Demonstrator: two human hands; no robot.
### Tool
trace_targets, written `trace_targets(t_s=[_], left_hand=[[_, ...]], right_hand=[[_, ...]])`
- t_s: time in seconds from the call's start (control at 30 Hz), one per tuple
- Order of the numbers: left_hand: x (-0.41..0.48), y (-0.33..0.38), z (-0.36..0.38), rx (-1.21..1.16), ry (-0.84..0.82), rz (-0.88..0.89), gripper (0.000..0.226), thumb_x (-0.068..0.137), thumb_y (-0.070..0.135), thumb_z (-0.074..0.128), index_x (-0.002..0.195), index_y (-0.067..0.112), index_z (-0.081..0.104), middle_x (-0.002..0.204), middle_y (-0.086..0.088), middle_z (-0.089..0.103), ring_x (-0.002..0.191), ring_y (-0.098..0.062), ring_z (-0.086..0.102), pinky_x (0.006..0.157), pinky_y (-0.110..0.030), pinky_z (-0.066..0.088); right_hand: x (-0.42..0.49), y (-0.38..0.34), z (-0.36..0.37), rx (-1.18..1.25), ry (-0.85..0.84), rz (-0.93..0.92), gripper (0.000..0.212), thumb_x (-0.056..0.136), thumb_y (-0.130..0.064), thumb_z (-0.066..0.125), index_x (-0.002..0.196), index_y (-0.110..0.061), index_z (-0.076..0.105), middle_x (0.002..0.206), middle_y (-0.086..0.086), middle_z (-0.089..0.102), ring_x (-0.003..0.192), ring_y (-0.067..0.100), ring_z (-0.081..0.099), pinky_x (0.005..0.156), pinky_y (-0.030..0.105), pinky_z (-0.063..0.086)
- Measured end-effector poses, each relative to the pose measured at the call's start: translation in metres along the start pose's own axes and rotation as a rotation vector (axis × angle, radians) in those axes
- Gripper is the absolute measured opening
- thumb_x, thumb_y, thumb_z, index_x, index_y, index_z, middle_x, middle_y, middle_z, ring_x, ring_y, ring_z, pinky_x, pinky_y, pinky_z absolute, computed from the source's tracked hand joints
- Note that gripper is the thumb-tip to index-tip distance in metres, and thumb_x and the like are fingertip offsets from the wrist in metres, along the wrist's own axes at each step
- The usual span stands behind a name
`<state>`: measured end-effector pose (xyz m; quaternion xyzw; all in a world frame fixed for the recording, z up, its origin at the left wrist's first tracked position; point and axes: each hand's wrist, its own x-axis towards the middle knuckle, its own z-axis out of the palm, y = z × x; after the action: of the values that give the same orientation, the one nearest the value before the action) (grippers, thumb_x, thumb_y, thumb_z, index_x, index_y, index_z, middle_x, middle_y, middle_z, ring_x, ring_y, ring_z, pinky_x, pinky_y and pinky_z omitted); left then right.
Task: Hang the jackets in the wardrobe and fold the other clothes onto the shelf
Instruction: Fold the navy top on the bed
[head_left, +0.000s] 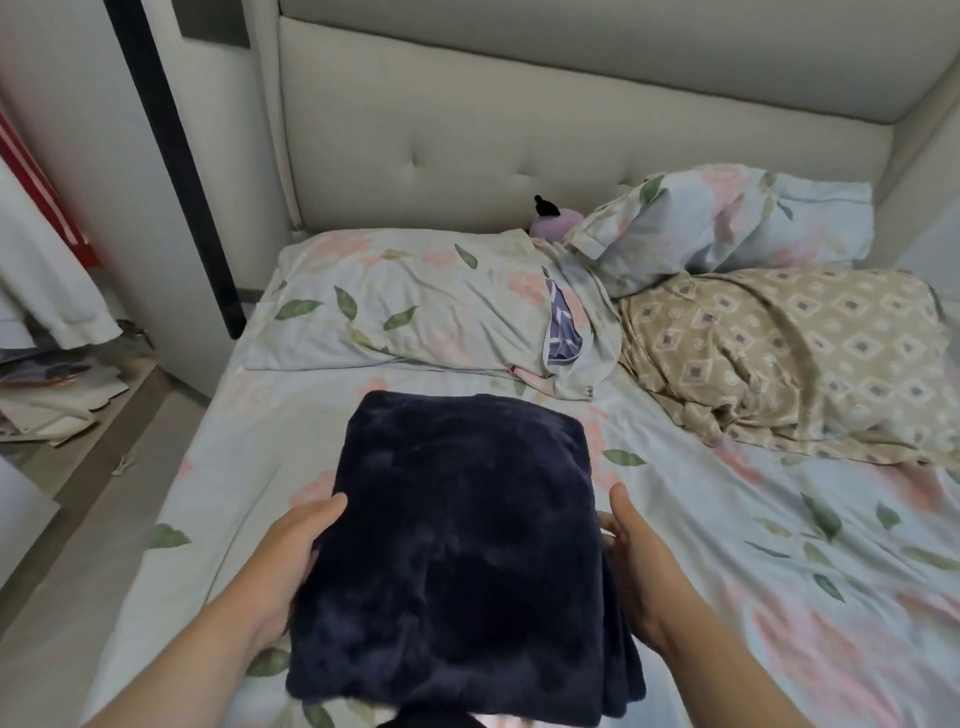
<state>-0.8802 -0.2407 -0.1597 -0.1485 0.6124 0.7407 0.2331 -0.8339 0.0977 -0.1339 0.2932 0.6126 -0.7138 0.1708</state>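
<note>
**laundry_q:** So where's the thing being folded right now?

**bedroom_cam:** The folded navy fleece garment (457, 545) is front and centre over the near part of the bed (727, 519), in a neat thick rectangle. The hands are apart, one on each side. The left hand (291, 561) grips the left edge with the thumb on top. The right hand (634, 566) holds the right edge with the fingers tucked under. I honestly can't tell if it's resting on the floral sheet or lifted a bit.

**laundry_q:** And around it?

**bedroom_cam:** Just behind it is a floral pillow (405, 306), with a second floral pillow (727, 223) propped against the tufted headboard (467, 130). A purple plush toy (550, 223) peeks out between them. A beige diamond-print pillow (779, 353) lies to the right. A white garment (47, 270) hangs at far left.
</note>
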Motion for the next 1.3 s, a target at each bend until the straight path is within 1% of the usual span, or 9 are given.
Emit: trace_targets(t_s=[0.17, 0.27, 0.4, 0.6, 0.73, 0.87, 0.93, 1.03, 1.3], left_hand=[[-0.045, -0.060, -0.019, -0.037, -0.155, -0.106, 0.066, 0.067, 0.009, 0.084, 0.127, 0.005, 0.058, 0.119, -0.020, 0.069, 0.106, -0.040, 0.068, 0.076, -0.046, 0.058], [-0.054, -0.058, -0.001, 0.011, -0.103, -0.032, 0.049, 0.077, 0.018, 0.076, 0.124, 0.015, 0.061, 0.114, -0.015, 0.072, 0.098, -0.037, 0.071, 0.065, -0.039, 0.059], [-0.046, -0.042, 0.016, 0.072, -0.032, -0.004, 0.028, 0.090, 0.025, 0.070, 0.117, 0.025, 0.064, 0.107, -0.003, 0.075, 0.096, -0.024, 0.073, 0.077, -0.037, 0.057], [-0.048, -0.036, 0.013, 0.107, 0.155, -0.060, 0.017, 0.095, 0.021, 0.064, 0.110, 0.014, 0.066, 0.093, -0.010, 0.077, 0.082, -0.033, 0.074, 0.068, -0.044, 0.059], [-0.061, -0.039, 0.027, 0.345, 0.235, -0.051, 0.030, 0.091, 0.025, 0.067, 0.115, 0.007, 0.059, 0.100, -0.011, 0.072, 0.086, -0.030, 0.071, 0.078, -0.047, 0.059], [-0.072, -0.022, 0.038, 0.905, 0.450, 0.516, 0.054, 0.086, 0.039, 0.062, 0.135, 0.023, 0.044, 0.131, 0.003, 0.053, 0.117, -0.023, 0.056, 0.090, -0.034, 0.048], [-0.069, -0.014, 0.050, 1.164, 0.300, 0.773, 0.061, 0.091, 0.043, 0.057, 0.146, 0.025, 0.039, 0.152, 0.003, 0.039, 0.142, -0.023, 0.036, 0.113, -0.037, 0.033], [-0.050, -0.011, 0.076, 1.485, 0.031, 0.821, 0.073, 0.096, 0.053, 0.045, 0.157, 0.028, 0.013, 0.165, 0.003, 0.004, 0.152, -0.016, -0.001, 0.122, -0.036, 0.002], [0.004, -0.056, 0.078, 1.628, 0.018, 0.627, 0.083, 0.087, 0.069, 0.017, 0.154, 0.033, -0.015, 0.163, 0.004, -0.018, 0.148, -0.011, -0.021, 0.122, -0.037, -0.011]], right_hand=[[-0.049, 0.046, -0.008, -0.241, -0.245, -0.075, 0.054, 0.079, -0.068, 0.065, 0.116, -0.030, 0.071, 0.119, 0.010, 0.072, 0.111, 0.027, 0.068, 0.084, 0.030, 0.047], [-0.058, 0.042, 0.009, -0.221, -0.282, -0.142, 0.051, 0.086, -0.049, 0.071, 0.132, -0.029, 0.059, 0.125, -0.001, 0.070, 0.116, 0.023, 0.066, 0.089, 0.029, 0.054], [-0.057, 0.039, 0.018, -0.101, -0.206, -0.196, 0.041, 0.090, -0.022, 0.069, 0.130, -0.022, 0.060, 0.121, 0.003, 0.071, 0.111, 0.023, 0.069, 0.087, 0.035, 0.057], [-0.065, 0.046, 0.004, -0.038, -0.086, -0.101, 0.042, 0.085, -0.030, 0.070, 0.124, -0.015, 0.065, 0.113, 0.008, 0.074, 0.103, 0.027, 0.072, 0.083, 0.039, 0.058], [-0.071, 0.054, 0.014, -0.217, 0.121, -0.059, 0.052, 0.085, -0.034, 0.066, 0.131, -0.014, 0.054, 0.111, 0.003, 0.072, 0.096, 0.024, 0.070, 0.074, 0.036, 0.055], [-0.077, 0.039, 0.030, -0.744, 0.476, -0.559, 0.081, 0.082, -0.046, 0.052, 0.154, -0.025, 0.022, 0.151, 0.001, 0.039, 0.137, 0.022, 0.042, 0.107, 0.039, 0.042], [-0.070, 0.031, 0.041, -1.051, 0.479, -0.786, 0.073, 0.089, -0.053, 0.041, 0.156, -0.029, 0.022, 0.163, 0.001, 0.021, 0.150, 0.020, 0.018, 0.122, 0.041, 0.021], [-0.048, 0.028, 0.058, -1.339, 0.375, -0.771, 0.064, 0.100, -0.052, 0.029, 0.159, -0.030, 0.013, 0.168, 0.001, 0.001, 0.154, 0.018, -0.004, 0.124, 0.041, 0.000], [0.000, 0.064, 0.068, -1.517, 0.338, -0.671, 0.076, 0.093, -0.061, 0.007, 0.158, -0.025, -0.011, 0.165, 0.001, -0.017, 0.151, 0.018, -0.020, 0.120, 0.042, -0.016]])
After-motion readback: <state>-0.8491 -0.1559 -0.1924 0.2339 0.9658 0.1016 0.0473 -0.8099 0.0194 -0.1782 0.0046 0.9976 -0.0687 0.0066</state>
